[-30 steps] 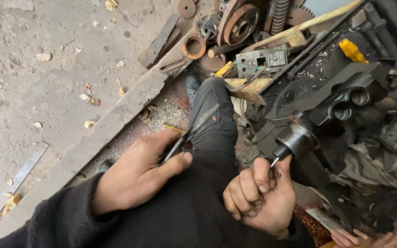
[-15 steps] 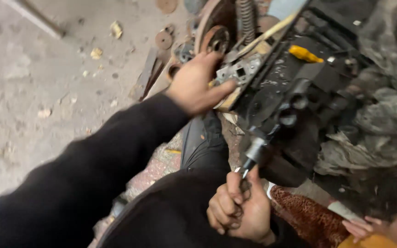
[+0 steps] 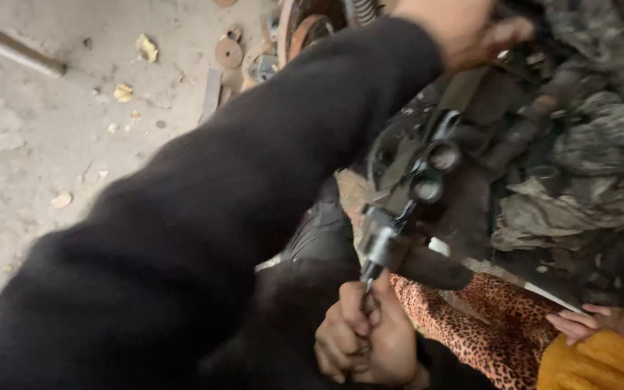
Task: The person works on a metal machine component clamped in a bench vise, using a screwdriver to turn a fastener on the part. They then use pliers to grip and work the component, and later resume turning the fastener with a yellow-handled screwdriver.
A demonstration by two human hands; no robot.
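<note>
My right hand (image 3: 370,343) sits low in the view, fist closed around a thin metal tool shaft (image 3: 367,278). The shaft runs up into a grey metal socket piece (image 3: 380,242) on a dark, greasy machine part (image 3: 435,166) with two round openings. My left arm, in a black sleeve, stretches diagonally across the view. My left hand (image 3: 471,29) is at the top edge over the dark machine, fingers curled and blurred, partly cut off. Whether it grips anything is unclear.
Rusty discs (image 3: 229,52) and scrap metal lie on the concrete floor (image 3: 52,137) at the top. Dirty grey rags (image 3: 601,144) are heaped at right. Another person's hand (image 3: 586,325), a yellow sleeve and leopard-print cloth (image 3: 485,325) are at the bottom right.
My left hand left my lap, went up to the scrap pile, then further right over the dark machine. The view swung left. My right hand stays on the tool shaft.
</note>
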